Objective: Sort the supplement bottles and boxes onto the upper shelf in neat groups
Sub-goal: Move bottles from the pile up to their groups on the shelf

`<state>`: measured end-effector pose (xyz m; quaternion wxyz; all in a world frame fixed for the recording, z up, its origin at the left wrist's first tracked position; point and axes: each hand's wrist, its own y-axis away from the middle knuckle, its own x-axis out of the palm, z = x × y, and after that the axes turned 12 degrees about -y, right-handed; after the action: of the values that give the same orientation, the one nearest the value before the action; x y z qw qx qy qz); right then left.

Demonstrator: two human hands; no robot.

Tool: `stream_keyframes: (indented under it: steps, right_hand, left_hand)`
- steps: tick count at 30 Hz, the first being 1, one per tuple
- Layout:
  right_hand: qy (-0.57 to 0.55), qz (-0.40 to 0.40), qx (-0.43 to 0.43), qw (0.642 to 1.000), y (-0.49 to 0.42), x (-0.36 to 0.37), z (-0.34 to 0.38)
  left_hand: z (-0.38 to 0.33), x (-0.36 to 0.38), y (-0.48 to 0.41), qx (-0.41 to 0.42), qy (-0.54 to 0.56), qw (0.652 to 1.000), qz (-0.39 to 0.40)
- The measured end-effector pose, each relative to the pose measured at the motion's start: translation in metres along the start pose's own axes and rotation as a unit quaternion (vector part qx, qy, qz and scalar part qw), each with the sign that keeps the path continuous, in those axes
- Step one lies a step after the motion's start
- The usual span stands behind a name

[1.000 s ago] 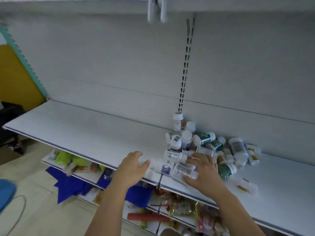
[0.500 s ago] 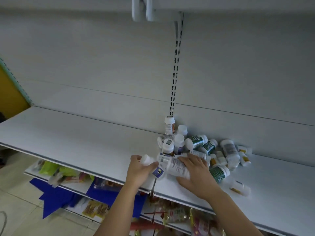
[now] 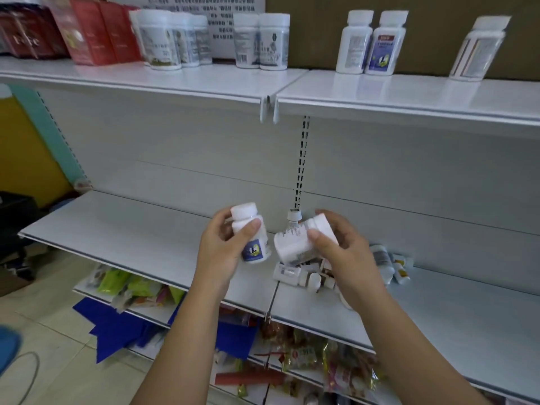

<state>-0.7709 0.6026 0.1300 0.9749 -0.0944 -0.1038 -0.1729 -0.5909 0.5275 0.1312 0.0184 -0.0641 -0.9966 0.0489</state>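
Shelving: white metal shop rack with a grey back panel; the middle shelf was pretty bare across its left half.
Up top: the upper shelf had red boxes at far left, then a cluster of white bottles, a pair of white bottles, two blue-labelled bottles just right of the shelf joint, and a lone bottle far right.
Left side: the left hand gripped a blue-label bottle above the middle shelf, cap up, thumb across the front near the neck and fingers curled round the back.
Right side: the right hand held a white bottle tipped over, cap pointing up and right, with the thumb pressed on its side and fingers wrapped behind. The two bottles were close but apart.
Leftovers: a pile of bottles lay on the middle shelf right of the joint, partly hidden by the right hand; one small bottle stood upright at the far side.
Down below: the lower shelf was stuffed with snack packets, plus a blue sheet.
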Motion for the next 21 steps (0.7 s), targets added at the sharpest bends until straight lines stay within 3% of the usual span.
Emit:
stream_keyframes:
  steps: [4,10,15,18,21]
  right_hand:
    - [-0.116,0.012,0.014,0.993,0.024,0.025,0.055]
    - [-0.061,0.068,-0.04,0.995,0.053,0.049,0.126]
    - [-0.016,0.096,-0.073,0.993,0.052,0.058,0.18]
    - [-0.049,0.114,-0.063,0.99,0.039,0.052,0.213]
    - [-0.073,0.125,-0.064,0.987,0.021,0.04,0.245]
  left_hand:
    - [-0.055,-0.013,0.026,0.044,-0.03,0.998,0.027]
    - [-0.135,-0.022,0.053,0.055,0.03,0.994,0.094]
    - [-0.184,-0.017,0.053,0.106,-0.036,0.988,0.111]
    - [-0.212,-0.005,0.046,0.126,-0.067,0.985,0.1]
    - [-0.237,0.011,0.032,0.141,-0.058,0.978,0.142]
